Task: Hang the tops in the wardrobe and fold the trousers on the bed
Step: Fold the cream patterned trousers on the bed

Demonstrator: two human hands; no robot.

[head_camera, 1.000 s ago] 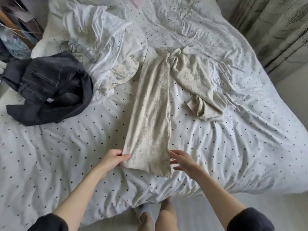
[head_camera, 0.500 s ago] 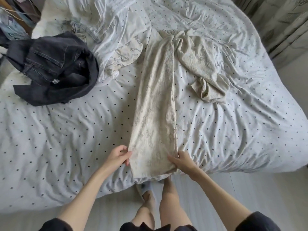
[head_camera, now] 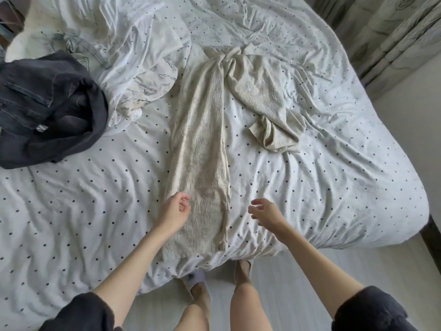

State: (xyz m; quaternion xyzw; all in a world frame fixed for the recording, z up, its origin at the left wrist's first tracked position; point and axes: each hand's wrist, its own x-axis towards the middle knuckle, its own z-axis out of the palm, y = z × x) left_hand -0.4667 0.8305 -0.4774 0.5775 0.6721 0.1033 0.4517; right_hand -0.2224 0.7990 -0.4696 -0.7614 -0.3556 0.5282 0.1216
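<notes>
Folding step, cream trousers [head_camera: 200, 149]; they lie lengthwise down the centre of the bed [head_camera: 71, 211], one leg straight toward me with its hem at the near edge, the other leg bunched at centre right; my left hand [head_camera: 174, 212] hovers at that leg's left edge, fingers loosely curled, gripping nothing; my right hand [head_camera: 266, 212] hangs just right of it, fingers relaxed, off the cloth; dark jeans [head_camera: 45, 111] heaped at upper left, unfolded; next, I judge: reach for the bunched leg, draw it flat over the straight one, then fold hem to waist.
</notes>
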